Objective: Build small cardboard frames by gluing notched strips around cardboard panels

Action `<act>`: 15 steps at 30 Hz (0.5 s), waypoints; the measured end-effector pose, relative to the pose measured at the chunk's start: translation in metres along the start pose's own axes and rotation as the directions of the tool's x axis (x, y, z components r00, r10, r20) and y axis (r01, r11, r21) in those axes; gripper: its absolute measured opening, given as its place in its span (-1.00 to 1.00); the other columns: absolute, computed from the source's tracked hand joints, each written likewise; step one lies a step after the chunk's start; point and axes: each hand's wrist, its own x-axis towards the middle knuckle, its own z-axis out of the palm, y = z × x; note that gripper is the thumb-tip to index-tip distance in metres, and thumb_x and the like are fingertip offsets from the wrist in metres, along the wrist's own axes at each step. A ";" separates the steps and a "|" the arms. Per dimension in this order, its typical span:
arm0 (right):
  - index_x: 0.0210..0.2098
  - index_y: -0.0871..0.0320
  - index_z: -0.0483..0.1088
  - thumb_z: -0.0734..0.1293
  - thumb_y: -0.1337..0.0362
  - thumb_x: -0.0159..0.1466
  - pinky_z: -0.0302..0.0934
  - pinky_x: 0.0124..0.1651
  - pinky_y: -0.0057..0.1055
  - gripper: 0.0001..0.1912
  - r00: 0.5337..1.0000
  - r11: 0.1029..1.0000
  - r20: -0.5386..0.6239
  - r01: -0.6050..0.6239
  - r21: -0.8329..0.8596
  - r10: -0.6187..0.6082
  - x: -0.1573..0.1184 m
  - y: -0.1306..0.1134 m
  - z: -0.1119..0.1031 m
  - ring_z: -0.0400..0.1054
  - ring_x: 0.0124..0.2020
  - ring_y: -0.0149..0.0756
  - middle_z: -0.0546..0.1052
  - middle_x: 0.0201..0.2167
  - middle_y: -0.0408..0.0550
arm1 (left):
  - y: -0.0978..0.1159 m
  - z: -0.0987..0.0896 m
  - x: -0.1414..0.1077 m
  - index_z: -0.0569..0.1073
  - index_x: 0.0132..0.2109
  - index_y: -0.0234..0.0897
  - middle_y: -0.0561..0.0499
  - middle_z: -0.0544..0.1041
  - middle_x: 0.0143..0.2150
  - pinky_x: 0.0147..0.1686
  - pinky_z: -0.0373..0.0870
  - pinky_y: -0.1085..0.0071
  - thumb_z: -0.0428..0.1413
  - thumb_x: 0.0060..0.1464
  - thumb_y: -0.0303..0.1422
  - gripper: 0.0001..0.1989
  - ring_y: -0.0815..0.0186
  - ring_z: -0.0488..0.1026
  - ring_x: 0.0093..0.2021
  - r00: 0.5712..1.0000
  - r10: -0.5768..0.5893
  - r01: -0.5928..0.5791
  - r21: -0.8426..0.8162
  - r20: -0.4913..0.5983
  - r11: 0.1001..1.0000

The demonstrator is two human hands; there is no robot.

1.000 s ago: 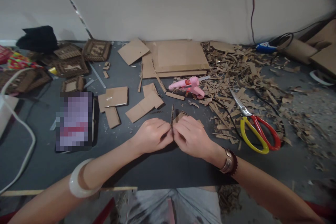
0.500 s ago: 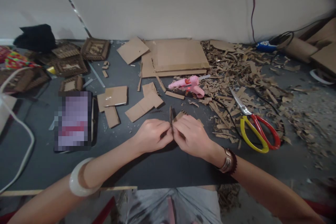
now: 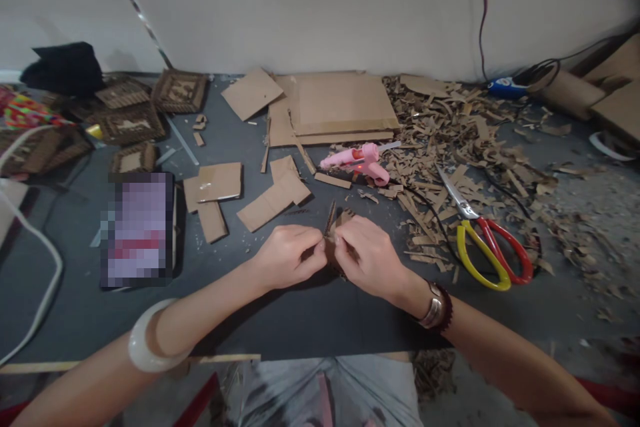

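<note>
My left hand point(image 3: 293, 255) and my right hand point(image 3: 369, 255) meet low over the table's front middle, fingers pinched. A small corrugated cardboard piece point(image 3: 331, 216) stands nearly edge-on between them, its upper end showing above the fingertips. Both hands grip it, and much of it is hidden by the fingers. Another bit of cardboard point(image 3: 345, 216) shows just behind my right knuckles; whether it belongs to the same piece I cannot tell. Beyond the hands lies a pink glue gun point(image 3: 367, 163) with a small red light. Scissors point(image 3: 480, 240) with yellow and red handles rest to the right.
Cardboard scraps point(image 3: 465, 127) are heaped at the right. Large cardboard sheets point(image 3: 345, 103) lie at the back, with cut pieces point(image 3: 220, 181) nearer. A device with a blurred screen point(image 3: 140, 227) lies left, before several framed cardboard pieces point(image 3: 180, 91). A white cable point(image 3: 55, 260) curves along the left.
The cardboard piece between my fingers has tilted slightly to the right. My right hand's fingers have curled in more, and a small gap shows between the two hands.
</note>
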 end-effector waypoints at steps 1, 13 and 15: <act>-0.53 0.12 0.16 0.10 0.47 0.23 0.11 -0.43 -0.41 -0.76 1.000 1.000 0.002 -0.001 0.002 0.001 0.000 0.000 -0.001 0.15 -0.53 -0.34 0.35 -0.62 -0.11 | 0.000 -0.001 0.000 0.15 -0.60 -0.25 0.13 0.21 -0.70 -0.59 0.11 0.50 -0.15 0.14 -0.48 -0.66 0.44 0.15 -0.66 1.000 0.002 -0.002 -0.017 0.006 1.000; -0.39 0.14 0.22 0.19 0.48 0.21 0.29 -0.26 -0.36 -0.87 0.997 0.992 -0.076 0.042 0.123 -0.033 0.002 0.001 0.000 0.26 -0.33 -0.32 0.41 -0.39 0.00 | 0.000 -0.002 0.001 0.24 -0.54 -0.27 0.01 0.36 -0.57 -0.48 0.28 0.51 -0.14 0.12 -0.52 -0.72 0.38 0.27 -0.53 0.999 0.034 -0.032 -0.083 0.032 0.996; -0.40 0.13 0.22 0.19 0.49 0.21 0.30 -0.26 -0.35 -0.86 0.996 0.992 -0.088 0.039 0.119 -0.029 0.002 0.000 0.001 0.27 -0.33 -0.32 0.41 -0.39 -0.01 | 0.000 -0.002 0.001 0.26 -0.53 -0.28 0.00 0.38 -0.56 -0.47 0.30 0.51 -0.13 0.12 -0.52 -0.72 0.37 0.29 -0.51 0.999 0.032 -0.029 -0.087 0.030 0.996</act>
